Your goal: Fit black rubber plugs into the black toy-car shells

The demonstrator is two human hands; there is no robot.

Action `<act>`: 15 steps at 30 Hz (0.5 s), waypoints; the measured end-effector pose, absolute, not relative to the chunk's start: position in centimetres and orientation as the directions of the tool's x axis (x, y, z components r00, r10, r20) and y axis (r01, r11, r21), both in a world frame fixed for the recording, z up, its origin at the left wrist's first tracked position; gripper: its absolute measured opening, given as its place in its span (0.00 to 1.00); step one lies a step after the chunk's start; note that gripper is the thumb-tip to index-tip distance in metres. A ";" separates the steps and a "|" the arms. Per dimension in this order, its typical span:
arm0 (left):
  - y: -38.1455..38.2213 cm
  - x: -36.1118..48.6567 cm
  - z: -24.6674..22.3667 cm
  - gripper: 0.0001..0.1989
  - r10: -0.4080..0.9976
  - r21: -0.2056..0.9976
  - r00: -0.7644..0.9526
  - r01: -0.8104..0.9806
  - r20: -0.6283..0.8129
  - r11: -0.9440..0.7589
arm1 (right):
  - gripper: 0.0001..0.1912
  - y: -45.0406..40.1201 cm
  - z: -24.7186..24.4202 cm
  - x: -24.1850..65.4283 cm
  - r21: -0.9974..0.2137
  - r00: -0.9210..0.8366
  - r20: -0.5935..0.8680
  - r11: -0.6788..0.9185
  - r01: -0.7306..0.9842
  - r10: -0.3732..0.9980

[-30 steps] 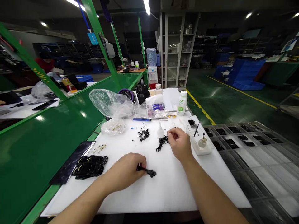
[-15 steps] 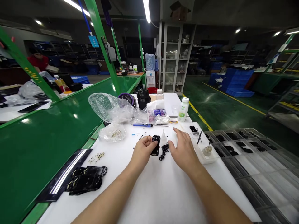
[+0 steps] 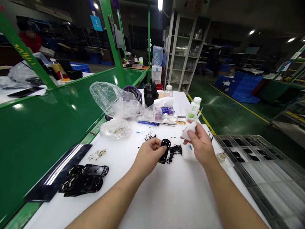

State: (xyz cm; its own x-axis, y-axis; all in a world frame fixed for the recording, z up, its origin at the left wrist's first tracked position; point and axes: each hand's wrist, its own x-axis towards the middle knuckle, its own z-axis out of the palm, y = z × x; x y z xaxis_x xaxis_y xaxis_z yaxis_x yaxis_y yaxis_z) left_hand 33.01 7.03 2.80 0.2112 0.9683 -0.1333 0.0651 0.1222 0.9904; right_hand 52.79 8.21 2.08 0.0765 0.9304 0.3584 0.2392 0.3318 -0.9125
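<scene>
My left hand (image 3: 149, 156) pinches a small black plastic part (image 3: 165, 152) over the white table (image 3: 152, 197). Just right of that part lies a pile of tiny black pieces (image 3: 175, 152). My right hand (image 3: 202, 144) is raised above the table, its fingers closed on a small white squeeze bottle (image 3: 189, 131) with a thin tip pointing up and right. More tiny black pieces (image 3: 150, 136) are scattered behind my left hand. At the left, black molded parts (image 3: 84, 179) are stacked partly on a dark glossy panel (image 3: 54, 173).
Small pale pieces (image 3: 97, 154) and a plastic bag (image 3: 114, 128) lie at left. A blue tool (image 3: 147, 123), a black bottle (image 3: 150, 93) and a white-green bottle (image 3: 194, 108) stand or lie behind. A compartment tray (image 3: 250, 162) is at right. A person (image 3: 30, 39) is far left.
My right hand has closed on the white squeeze bottle and lifted it off the table. My left hand still holds the black part. The view has shifted somewhat.
</scene>
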 end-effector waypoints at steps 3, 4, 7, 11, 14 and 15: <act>7.4 33.1 2.4 0.11 0.976 0.990 0.186 0.109 -0.112 0.092 | 0.24 7.4 1.3 52.8 -0.935 0.197 0.354 0.344 0.087 0.914; 7.4 33.1 2.3 0.11 0.979 0.991 0.180 0.112 -0.099 0.080 | 0.22 7.3 1.1 52.7 -0.939 0.209 0.345 0.337 0.073 0.915; 7.6 33.2 2.0 0.11 0.985 0.991 0.164 0.128 -0.056 0.035 | 0.18 7.0 1.2 52.6 -0.940 0.203 0.324 0.339 -0.045 0.924; 7.4 33.6 1.8 0.11 0.984 0.983 0.169 0.185 -0.050 0.018 | 0.17 7.1 2.3 53.7 -0.904 0.211 0.290 0.339 -0.259 0.934; 7.1 33.9 1.9 0.10 0.981 0.972 0.186 0.233 -0.059 0.014 | 0.16 7.0 3.3 54.8 -0.908 0.191 0.276 0.321 -0.270 0.942; 7.0 34.0 2.0 0.10 0.980 0.968 0.191 0.252 -0.063 0.013 | 0.14 6.9 3.5 55.0 -0.916 0.177 0.269 0.308 -0.258 0.947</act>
State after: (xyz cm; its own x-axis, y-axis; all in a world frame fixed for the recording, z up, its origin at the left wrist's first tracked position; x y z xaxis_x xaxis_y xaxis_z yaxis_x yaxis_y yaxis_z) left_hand 33.95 6.98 1.95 0.1912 0.9795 -0.0629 0.2521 0.0129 0.9676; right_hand 55.01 6.93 3.50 0.1767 0.9469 0.2687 -0.2579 0.3079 -0.9158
